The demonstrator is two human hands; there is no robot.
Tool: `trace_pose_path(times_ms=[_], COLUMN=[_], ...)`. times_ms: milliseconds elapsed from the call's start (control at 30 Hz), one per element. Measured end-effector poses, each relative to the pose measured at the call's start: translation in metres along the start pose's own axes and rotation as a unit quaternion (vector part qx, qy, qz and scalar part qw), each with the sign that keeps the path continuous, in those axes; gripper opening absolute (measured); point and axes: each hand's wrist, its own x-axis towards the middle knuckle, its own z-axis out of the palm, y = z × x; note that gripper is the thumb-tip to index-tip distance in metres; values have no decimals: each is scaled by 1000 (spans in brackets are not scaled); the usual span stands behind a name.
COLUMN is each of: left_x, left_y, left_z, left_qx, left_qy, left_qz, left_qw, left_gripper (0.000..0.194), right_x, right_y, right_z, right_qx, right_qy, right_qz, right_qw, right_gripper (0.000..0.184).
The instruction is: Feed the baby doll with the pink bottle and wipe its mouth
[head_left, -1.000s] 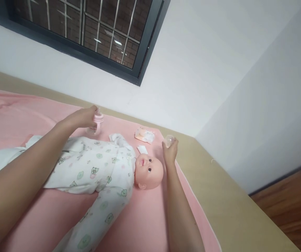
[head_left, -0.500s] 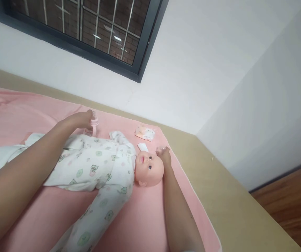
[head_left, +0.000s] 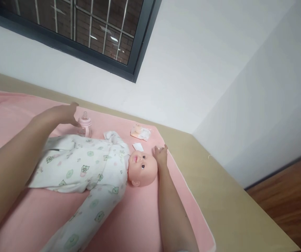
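A pink-collared baby bottle (head_left: 85,123) with a clear teat stands upright on the pink blanket, beside the doll. My left hand (head_left: 68,113) is just left of the bottle, thumb and fingers spread, with nothing held. On its back lies a baby doll (head_left: 143,168) in a white sleepsuit (head_left: 84,168) with green and pink animal prints. Past the doll's head, my right hand (head_left: 161,155) has its fingers around a small clear cap (head_left: 158,149), low over the blanket; the cap is partly hidden.
An orange-and-white packet (head_left: 140,132) and a small white piece (head_left: 138,147) lie above the doll's head. The pink blanket (head_left: 137,217) covers much of a beige surface (head_left: 213,189). Behind are a white wall and a dark-framed window (head_left: 133,66).
My left hand has let go of the bottle, its fingers spreading as it draws back to the left. The whole view has shifted slightly; my right hand stays by the doll's head.
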Motion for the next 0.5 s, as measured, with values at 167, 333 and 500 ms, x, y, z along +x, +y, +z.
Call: trace_pose_path(times_ms=[167, 333, 500], left_x=[-34, -61, -57], left_y=[43, 112, 171], left_z=[-16, 6, 36], left_qx=[50, 5, -15], left_qy=[91, 15, -208], left_qz=[50, 263, 340], left_qw=[993, 965, 917], left_gripper=[82, 55, 53], right_x=[1, -1, -5], right_y=[3, 0, -8], right_z=[3, 2, 2], right_qx=[25, 30, 14], right_qy=[27, 80, 127], right_qz=[-23, -65, -150], right_qw=[999, 994, 980], right_gripper=[78, 69, 53])
